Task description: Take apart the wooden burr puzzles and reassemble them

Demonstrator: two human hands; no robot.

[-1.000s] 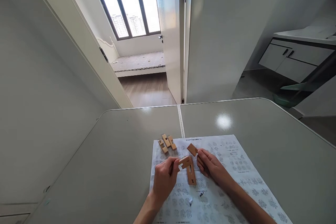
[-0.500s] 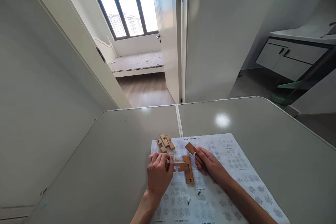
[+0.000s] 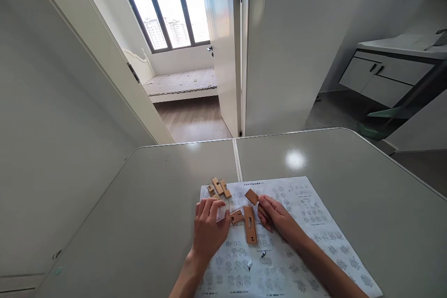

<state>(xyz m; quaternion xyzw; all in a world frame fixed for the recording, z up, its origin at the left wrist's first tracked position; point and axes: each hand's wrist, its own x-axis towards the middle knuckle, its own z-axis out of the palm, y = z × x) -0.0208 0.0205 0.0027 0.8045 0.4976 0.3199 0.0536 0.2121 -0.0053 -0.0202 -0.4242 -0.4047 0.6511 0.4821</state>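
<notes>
My right hand [image 3: 274, 214] pinches one end of a wooden puzzle piece [image 3: 251, 196] and keeps it above the printed sheet [image 3: 289, 251]. Below that lies a flat piece marked 2 [image 3: 250, 226], with a long slot through it. Beside it, apart from the slot, a notched piece marked 1 [image 3: 237, 216] rests at a slant, close to my left thumb. My left hand [image 3: 211, 226] is open, thumb and fingers spread. Past its fingers several light wooden pieces lie together, among them a piece marked 3 [image 3: 211, 189] and a notched piece [image 3: 225, 189]; one is partly covered by the hand.
The sheet with small line diagrams lies on a grey-green table [image 3: 157, 214] with a white seam [image 3: 237, 160]. Small torn spots [image 3: 249, 264] show on the sheet. Behind the table stand an open door [image 3: 225, 56], a bed [image 3: 185, 84] and a cabinet [image 3: 380, 77].
The piece marked 1 has come out of the slot in piece 2 and now lies tilted to its left. My left hand has let go and its fingers have opened. My right hand stays nearly still.
</notes>
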